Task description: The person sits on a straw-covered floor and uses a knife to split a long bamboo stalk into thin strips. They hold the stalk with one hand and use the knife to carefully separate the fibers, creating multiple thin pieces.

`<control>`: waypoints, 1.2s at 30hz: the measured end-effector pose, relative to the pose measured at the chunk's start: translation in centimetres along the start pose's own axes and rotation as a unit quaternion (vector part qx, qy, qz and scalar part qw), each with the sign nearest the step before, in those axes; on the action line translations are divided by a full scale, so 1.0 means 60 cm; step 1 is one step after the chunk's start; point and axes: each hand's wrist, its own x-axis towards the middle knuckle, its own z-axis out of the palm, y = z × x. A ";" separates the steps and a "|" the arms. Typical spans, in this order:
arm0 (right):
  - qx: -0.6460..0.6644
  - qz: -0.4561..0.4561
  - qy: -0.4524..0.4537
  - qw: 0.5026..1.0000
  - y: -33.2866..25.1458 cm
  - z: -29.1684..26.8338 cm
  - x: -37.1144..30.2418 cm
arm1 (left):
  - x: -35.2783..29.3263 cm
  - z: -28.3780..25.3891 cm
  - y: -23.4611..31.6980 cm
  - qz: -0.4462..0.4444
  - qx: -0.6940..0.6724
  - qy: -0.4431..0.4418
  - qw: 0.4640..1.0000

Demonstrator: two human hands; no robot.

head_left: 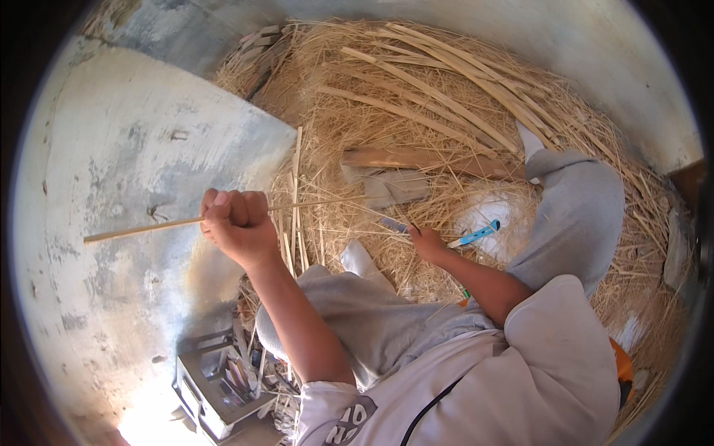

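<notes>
My left hand [238, 227] is closed in a fist, raised in front of the pale wall. Through it runs a long thin stick of wood or bamboo [145, 228], nearly level, its thicker end out to the left. The stick's thin far end reaches right, over the shavings. Lower and to the right, my right hand [430, 245] is wrapped round a knife with a blue handle [476, 234]. The handle's end sticks out to the right of the hand, and a grey blade-like part [394, 224] points left, apart from the stick.
Straw-like shavings [439, 97] cover the floor. Long split strips [439, 108] lie at the back, with a brown plank [409, 158] and a grey block [398, 187] nearer. A grey open box [201, 405] of small items stands lower left. The worn wall [141, 134] rises on the left.
</notes>
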 end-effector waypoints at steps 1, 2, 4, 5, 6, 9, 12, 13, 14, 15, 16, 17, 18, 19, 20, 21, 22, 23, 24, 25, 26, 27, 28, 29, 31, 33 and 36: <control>-0.002 -0.015 -0.009 1.000 -0.010 0.003 -0.009 | 0.001 0.000 -0.005 0.008 0.008 0.018 1.000; -0.002 -0.076 0.006 0.997 -0.041 0.011 -0.037 | -0.003 -0.001 -0.004 0.015 0.018 0.041 0.999; 0.001 -0.201 0.044 0.979 -0.120 0.022 -0.093 | -0.004 -0.001 -0.008 0.034 0.041 0.105 0.993; 0.010 -0.201 0.032 0.979 -0.115 0.021 -0.094 | 0.000 0.008 -0.008 0.046 0.057 0.144 0.987; 0.019 -0.202 0.021 0.979 -0.101 0.021 -0.092 | 0.002 0.015 -0.009 0.059 0.071 0.182 0.979; -0.001 -0.073 0.010 0.997 -0.006 0.016 -0.039 | 0.007 0.053 -0.009 0.081 0.097 0.241 0.962; -0.014 -0.044 0.048 0.998 0.006 0.023 -0.030 | 0.004 0.061 -0.017 0.094 0.109 0.240 0.960; -0.012 -0.063 0.068 0.996 -0.003 0.028 -0.033 | 0.005 0.061 -0.019 0.096 0.113 0.245 0.958; -0.022 -0.092 0.048 0.994 -0.023 0.028 -0.045 | 0.005 0.057 -0.022 0.098 0.118 0.253 0.955; -0.035 -0.124 0.023 0.991 -0.058 0.027 -0.068 | 0.002 0.047 -0.018 0.104 0.126 0.266 0.950; -0.044 -0.155 0.002 0.987 -0.076 0.024 -0.079 | 0.001 0.043 -0.018 0.103 0.127 0.273 0.948; -0.035 -0.143 0.005 0.989 -0.069 0.023 -0.077 | 0.002 0.043 -0.017 0.102 0.126 0.277 0.947; -0.025 -0.133 0.010 0.991 -0.050 0.023 -0.069 | 0.005 0.045 -0.016 0.102 0.125 0.280 0.946; -0.015 -0.122 0.015 0.992 -0.030 0.022 -0.062 | 0.006 0.045 -0.015 0.104 0.127 0.280 0.946; -0.027 -0.097 0.029 0.995 0.015 0.022 -0.039 | 0.010 0.051 -0.016 0.106 0.126 0.275 0.947; -0.035 -0.070 0.046 0.996 0.072 0.022 -0.008 | 0.014 0.063 -0.020 0.107 0.124 0.266 0.950; -0.046 -0.043 0.061 0.996 0.101 0.022 0.008 | 0.017 0.068 -0.025 0.108 0.116 0.237 0.959; -0.070 -0.006 0.026 0.997 0.094 0.022 -0.006 | 0.011 0.050 -0.026 0.109 0.116 0.222 0.962; -0.101 0.032 -0.009 0.994 0.077 0.014 -0.028 | 0.000 0.025 -0.022 0.112 0.116 0.215 0.963; -0.135 0.060 -0.035 0.988 0.046 -0.004 -0.034 | -0.005 0.005 -0.018 0.094 0.091 0.192 0.973; -0.133 0.046 -0.017 0.990 0.030 -0.012 -0.030 | -0.003 -0.005 -0.020 0.080 0.058 0.161 0.982; -0.130 0.027 0.000 0.991 0.029 -0.007 -0.027 | 0.000 -0.006 -0.016 0.070 0.027 0.129 0.989; -0.127 0.007 0.015 0.992 0.033 -0.004 -0.018 | 0.002 0.002 -0.010 0.048 0.011 0.109 0.993; -0.085 0.015 0.029 0.996 0.036 -0.006 -0.002 | 0.000 0.015 0.000 0.037 0.004 0.107 0.994; -0.004 0.022 0.048 0.999 0.026 -0.020 0.027 | -0.011 0.038 0.031 0.024 -0.008 0.108 0.994; 0.220 0.087 0.008 0.971 -0.050 -0.049 -0.003 | -0.042 0.028 0.073 0.082 -0.061 0.075 0.992; 0.388 0.068 -0.023 0.919 -0.202 -0.093 -0.094 | -0.113 0.017 0.142 0.184 -0.079 0.017 0.980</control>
